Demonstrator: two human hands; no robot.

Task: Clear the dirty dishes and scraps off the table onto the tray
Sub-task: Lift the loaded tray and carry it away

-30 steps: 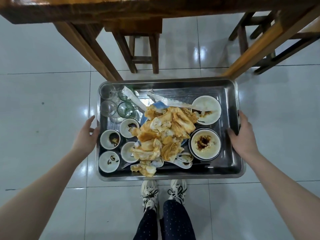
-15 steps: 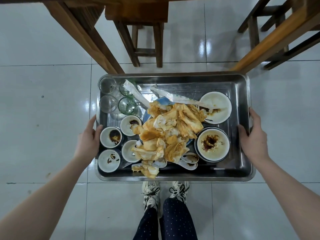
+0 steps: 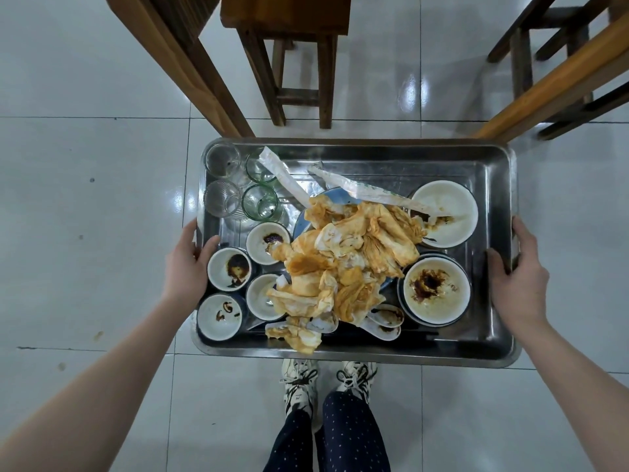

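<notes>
Left hand (image 3: pixel 185 264) grips tray (image 3: pixel 490 178) left rim, thumb now hooked inside; right hand (image 3: pixel 517 277) grips right rim. Tray comes nearer, loaded: clearing judged complete.

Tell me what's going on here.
A person stands on a tiled floor holding a loaded metal tray in front of them, left hand gripping its left edge and right hand its right edge. On it sit dirty bowls, empty glasses, spoons and a heap of crumpled, orange-stained napkins. A wooden stool stands just beyond.
</notes>
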